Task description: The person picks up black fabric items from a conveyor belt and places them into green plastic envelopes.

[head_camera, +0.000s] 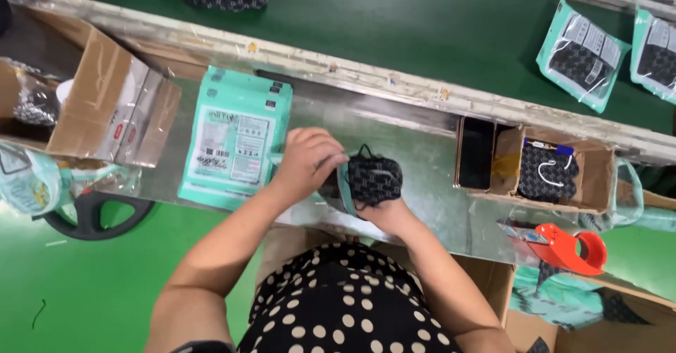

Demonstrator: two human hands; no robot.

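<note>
My left hand (308, 161) grips the mouth of a teal and clear pouch (343, 187) on the metal worktop (415, 177). My right hand (389, 216) comes from below and holds a bundle of black patterned face masks (375, 175) at the pouch opening. The masks are partly inside the pouch; how far in they reach is hidden by my fingers. A stack of flat teal pouches (236, 135) lies just left of my left hand.
An open cardboard box (105, 103) stands at the left. A small cardboard tray (556, 173) with black masks sits at the right, next to a red tape dispenser (567, 247). Filled teal pouches (583, 54) lie on the green conveyor belt (394, 22) beyond the worktop.
</note>
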